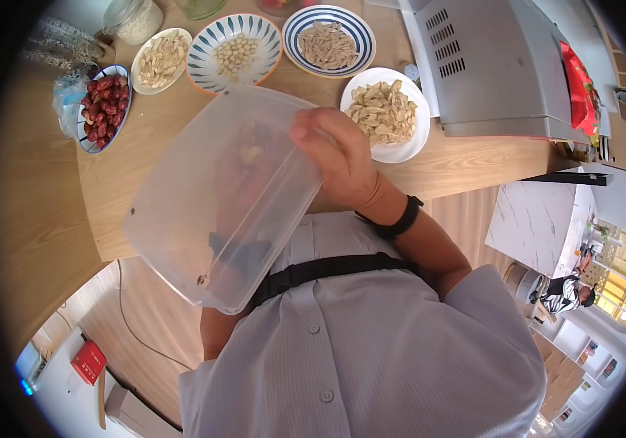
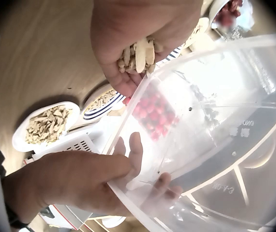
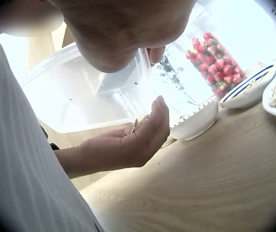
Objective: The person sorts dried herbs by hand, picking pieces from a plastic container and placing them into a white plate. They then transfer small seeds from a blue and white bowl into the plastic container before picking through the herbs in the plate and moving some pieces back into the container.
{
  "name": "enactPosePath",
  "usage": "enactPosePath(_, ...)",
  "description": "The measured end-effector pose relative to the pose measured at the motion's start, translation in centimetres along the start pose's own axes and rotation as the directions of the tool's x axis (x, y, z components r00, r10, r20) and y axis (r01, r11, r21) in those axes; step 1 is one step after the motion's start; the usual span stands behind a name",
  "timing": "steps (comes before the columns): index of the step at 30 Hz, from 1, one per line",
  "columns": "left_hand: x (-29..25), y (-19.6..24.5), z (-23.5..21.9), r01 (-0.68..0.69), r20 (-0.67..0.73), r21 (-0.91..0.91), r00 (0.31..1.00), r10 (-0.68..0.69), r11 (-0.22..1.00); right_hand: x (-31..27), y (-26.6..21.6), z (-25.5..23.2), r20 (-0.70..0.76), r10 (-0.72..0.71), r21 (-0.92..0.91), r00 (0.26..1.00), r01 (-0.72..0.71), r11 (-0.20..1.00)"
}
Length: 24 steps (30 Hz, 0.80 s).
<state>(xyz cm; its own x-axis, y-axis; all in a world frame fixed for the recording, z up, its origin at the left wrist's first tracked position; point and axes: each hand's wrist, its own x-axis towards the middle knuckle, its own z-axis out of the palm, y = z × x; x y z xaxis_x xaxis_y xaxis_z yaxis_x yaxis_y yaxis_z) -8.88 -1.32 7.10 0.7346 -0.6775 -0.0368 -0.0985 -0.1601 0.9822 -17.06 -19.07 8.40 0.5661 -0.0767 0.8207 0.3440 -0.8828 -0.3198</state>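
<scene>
My right hand [image 1: 338, 157] grips the rim of a large clear plastic container [image 1: 174, 197], which is held tilted above the table's front edge. Its thumb and fingers also show on the rim at lower left in the left wrist view. My left hand [image 2: 138, 29] holds a small heap of pale dried slices [image 2: 142, 55] in its curled fingers, close to the container's rim. In the head view this hand lies behind the translucent plastic and shows only dimly. From the right wrist view it appears palm up, with slices on the fingers.
Along the table's back stand an oval dish of red dates [image 1: 105, 108], a small plate of dried slices [image 1: 160, 62], a bowl of pale seeds [image 1: 234, 58], a striped plate of pale pieces [image 1: 329, 44] and a white plate of dried slices [image 1: 382, 113]. A grey appliance [image 1: 488, 66] stands right.
</scene>
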Motion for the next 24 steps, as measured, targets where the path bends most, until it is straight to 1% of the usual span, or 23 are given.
enactPosePath(5, -0.2, 0.7, 0.4, -0.074, 0.036, 0.115, 0.997, 0.070, 0.991, 0.1, -0.3, -0.2, 0.001, -0.002, 0.003, 1.000, 0.002, 1.000)
enactPosePath(6, -0.3, 0.9, 0.5, -0.070, 0.032, 0.106, 0.997, 0.067, 0.992, 0.0, -0.2, -0.2, 0.007, -0.004, 0.009, 1.000, 0.004, 1.000)
enactPosePath(7, -0.2, 1.1, 0.5, -0.059, 0.025, 0.089, 0.998, 0.057, 0.994, 0.0, -0.2, -0.2, 0.014, -0.008, 0.016, 1.000, 0.008, 1.000)
enactPosePath(8, 0.0, 1.0, 0.6, -0.022, 0.010, 0.027, 1.000, 0.022, 0.999, 0.0, -0.2, -0.3, 0.009, 0.042, 0.065, 0.999, -0.043, 0.997)
enactPosePath(9, 0.0, 0.9, 0.5, 0.040, -0.017, -0.110, 0.999, -0.042, 0.993, 0.1, -0.3, -0.4, 0.006, 0.092, 0.114, 0.996, -0.092, 0.989)
enactPosePath(10, 0.6, 0.0, 0.5, 0.118, -0.033, -0.343, 0.990, -0.138, 0.932, 0.3, -0.4, -0.6, -0.002, 0.126, 0.087, 0.992, -0.126, 0.988)
enactPosePath(11, 1.2, -0.9, 0.5, 0.166, -0.049, -0.560, 0.971, -0.233, 0.811, 0.6, -0.4, -0.8, -0.011, 0.161, 0.060, 0.987, -0.160, 0.985)
enactPosePath(12, 2.5, -5.2, 0.4, 0.187, -0.007, -0.880, 0.913, -0.407, 0.437, 1.4, -0.5, -1.4, -0.031, 0.180, -0.041, 0.983, -0.181, 0.983)
enactPosePath(13, 2.8, -6.1, 0.3, 0.173, 0.072, -0.969, 0.882, -0.465, 0.177, 2.0, -0.2, -2.1, -0.028, 0.213, -0.098, 0.977, -0.215, 0.972)
enactPosePath(14, 3.2, -6.2, 0.2, 0.120, 0.151, -0.988, 0.842, -0.519, -0.092, 2.7, 0.0, -2.7, -0.024, 0.246, -0.154, 0.969, -0.247, 0.957)
enactPosePath(15, 2.8, -6.3, -0.1, 0.129, 0.186, -0.981, 0.842, -0.506, -0.146, 3.3, 0.9, -3.4, 0.005, 0.296, -0.167, 0.955, -0.291, 0.942)
enactPosePath(16, 2.7, -5.9, -0.2, 0.139, 0.221, -0.970, 0.842, -0.491, -0.199, 3.7, 1.2, -4.3, 0.027, 0.383, -0.136, 0.923, -0.376, 0.917)
enactPosePath(17, 2.8, -6.4, -0.6, 0.168, 0.234, -0.969, 0.861, -0.452, -0.180, 4.0, 1.6, -5.1, 0.048, 0.466, -0.110, 0.883, -0.459, 0.881)
enactPosePath(18, 2.8, -6.9, -1.0, 0.196, 0.246, -0.967, 0.877, -0.412, -0.160, 4.3, 1.8, -6.1, 0.071, 0.577, -0.041, 0.814, -0.576, 0.817)
enactPosePath(19, 2.7, -6.4, -1.3, 0.189, 0.231, -0.971, 0.891, -0.390, -0.143, 4.5, 2.1, -7.1, 0.103, 0.672, 0.026, 0.733, -0.678, 0.735)
enactPosePath(22, 2.5, -8.3, -3.2, 0.161, 0.222, -0.964, 0.925, -0.308, -0.211, 4.9, 3.0, -10.4, 0.205, 0.648, -0.248, 0.734, -0.601, 0.760)
enactPosePath(23, 2.3, -8.9, -4.0, 0.123, 0.187, -0.970, 0.928, -0.323, -0.210, 5.0, 2.8, -11.0, 0.221, 0.695, -0.277, 0.684, -0.640, 0.717)
enactPosePath(24, 2.0, -9.4, -4.9, 0.085, 0.153, -0.974, 0.929, -0.337, -0.209, 5.0, 2.7, -11.4, 0.300, 0.725, -0.285, 0.620, -0.667, 0.689)
